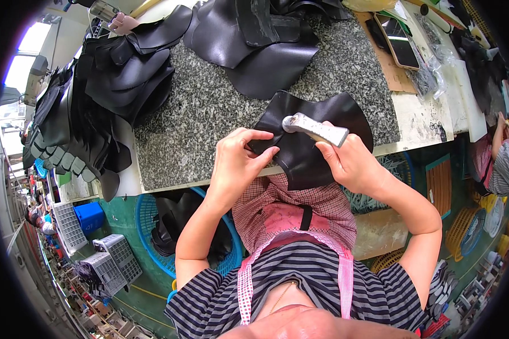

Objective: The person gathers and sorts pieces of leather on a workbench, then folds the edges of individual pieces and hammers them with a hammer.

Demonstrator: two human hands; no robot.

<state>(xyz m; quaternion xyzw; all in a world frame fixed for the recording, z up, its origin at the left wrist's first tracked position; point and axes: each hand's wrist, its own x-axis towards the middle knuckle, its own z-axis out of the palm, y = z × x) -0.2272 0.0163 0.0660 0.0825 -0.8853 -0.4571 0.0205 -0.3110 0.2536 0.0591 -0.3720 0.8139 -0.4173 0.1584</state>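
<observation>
A black leather piece (322, 133) with a seam lies over the front edge of the stone slab, its near part hanging toward my lap. My right hand (356, 164) is wrapped round a hammer (319, 129), whose rounded metal face rests on or just above the leather by the seam. My left hand (237, 161) is at the leather's left side, thumb and forefinger apart with their tips at the piece, either side of the seam. Its other fingers are curled, and I see nothing held between them.
The speckled stone slab (181, 135) carries stacked black leather pieces (271, 68) at the back and a larger pile (119, 85) at left. A phone (397, 42) lies at back right. Below stand a blue basket (147, 237) and grey crates (119, 257). Another person (497, 164) is at far right.
</observation>
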